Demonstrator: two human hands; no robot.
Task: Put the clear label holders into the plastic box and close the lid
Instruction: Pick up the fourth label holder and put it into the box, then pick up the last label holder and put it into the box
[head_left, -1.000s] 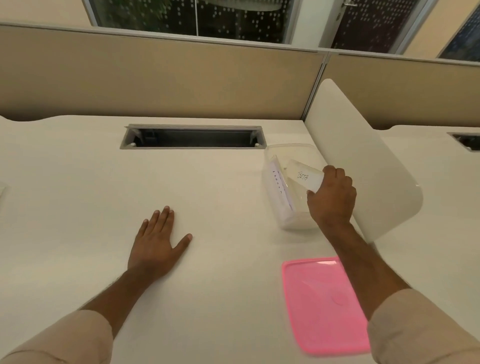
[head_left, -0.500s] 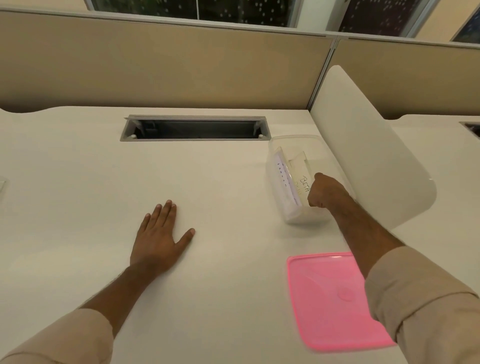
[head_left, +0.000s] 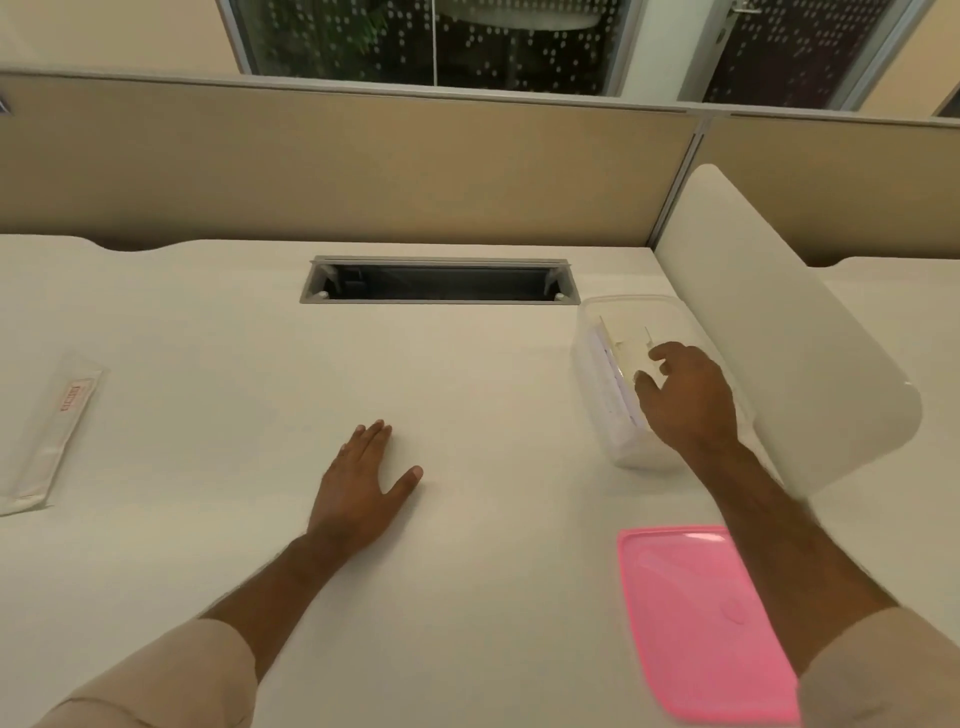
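Hovering over the open plastic box (head_left: 597, 338), the right hand (head_left: 691, 400) has its fingers loosely spread and grips nothing; the left hand (head_left: 358, 488) lies flat, fingers straight, on the worktop (head_left: 467, 395) near its middle. The box stands at the far right of the worktop, against the white divider (head_left: 779, 353), with clear label holders (head_left: 615, 364) standing on edge inside. One further holder (head_left: 47, 431) appears to remain at the left edge. The pink lid (head_left: 696, 618) lies near the front right corner. Recommended: fetch the remaining holder, seat all holders below the rim, then align the lid squarely and press down around its edges.
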